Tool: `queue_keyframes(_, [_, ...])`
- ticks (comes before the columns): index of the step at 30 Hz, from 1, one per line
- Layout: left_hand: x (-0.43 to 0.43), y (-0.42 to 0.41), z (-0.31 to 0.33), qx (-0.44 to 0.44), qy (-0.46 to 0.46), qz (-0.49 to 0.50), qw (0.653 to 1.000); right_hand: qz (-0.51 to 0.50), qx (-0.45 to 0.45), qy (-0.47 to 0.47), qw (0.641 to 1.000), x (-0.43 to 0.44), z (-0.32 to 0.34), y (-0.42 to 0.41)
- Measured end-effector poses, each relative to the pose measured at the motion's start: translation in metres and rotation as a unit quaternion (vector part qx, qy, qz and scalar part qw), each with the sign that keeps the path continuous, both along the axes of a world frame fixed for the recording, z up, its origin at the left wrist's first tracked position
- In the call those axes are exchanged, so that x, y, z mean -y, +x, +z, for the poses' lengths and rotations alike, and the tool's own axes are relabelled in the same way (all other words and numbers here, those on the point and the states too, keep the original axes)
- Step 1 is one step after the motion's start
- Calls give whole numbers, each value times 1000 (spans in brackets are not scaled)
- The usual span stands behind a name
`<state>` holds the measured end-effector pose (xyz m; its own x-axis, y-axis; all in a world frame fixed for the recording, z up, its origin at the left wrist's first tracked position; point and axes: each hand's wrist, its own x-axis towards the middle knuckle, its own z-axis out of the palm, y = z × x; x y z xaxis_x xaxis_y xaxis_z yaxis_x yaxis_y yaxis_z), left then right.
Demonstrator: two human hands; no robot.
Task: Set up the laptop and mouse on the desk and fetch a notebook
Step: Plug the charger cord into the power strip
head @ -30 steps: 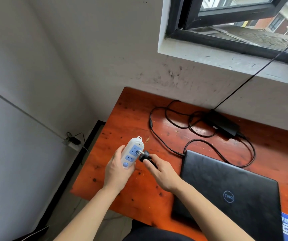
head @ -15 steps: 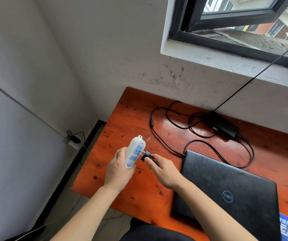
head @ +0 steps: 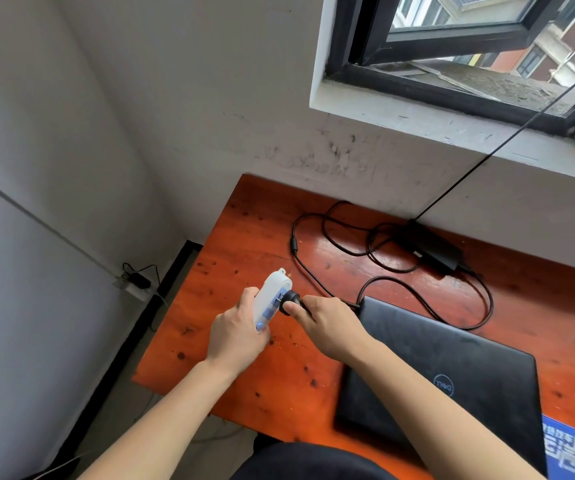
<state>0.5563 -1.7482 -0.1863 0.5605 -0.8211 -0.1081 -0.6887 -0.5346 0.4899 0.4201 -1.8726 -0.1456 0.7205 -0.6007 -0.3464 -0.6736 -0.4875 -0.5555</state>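
White plastic, smooth and rounded at its far end, forms the power strip (head: pixel 272 299), which the left hand (head: pixel 239 336) lifts above the surface (head: pixel 244 237) with its fingers closed around the lower body; the blue socket face is turned rightward, probably so the outlets meet the incoming plug squarely. Immediately to its right, the round black plug (head: pixel 288 301) touches that socket face, its prongs apparently entering, though how deep they sit cannot be told. The right hand (head: pixel 331 327) pinches the plug from behind, fingers closed on it, thumb on top, a hold suited to pushing straight along the prong axis. From the plug a thin black cable (head: pixel 417 296) loops across glossy, knotted red-orange wood to the matte rectangular power adapter (head: pixel 433 251) lying near the wall. Further right and nearer the person, the laptop (head: pixel 445 375) lies flat with its lid shut, a slab of dull black with a round logo, positioned squarely in front of the seat. At the lower right corner a blue printed sheet (head: pixel 570 452) shows beside it. Neither mouse nor notebook is identifiable.
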Motion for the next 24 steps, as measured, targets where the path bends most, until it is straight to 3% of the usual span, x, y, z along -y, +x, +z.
queue_keyframes(17, [11, 5, 21, 24, 5, -23, 999, 26, 6, 34, 999, 24, 5, 3])
queue_keyframes(24, [19, -13, 48, 12, 8, 8, 1000, 25, 67, 99, 993, 35, 3, -20])
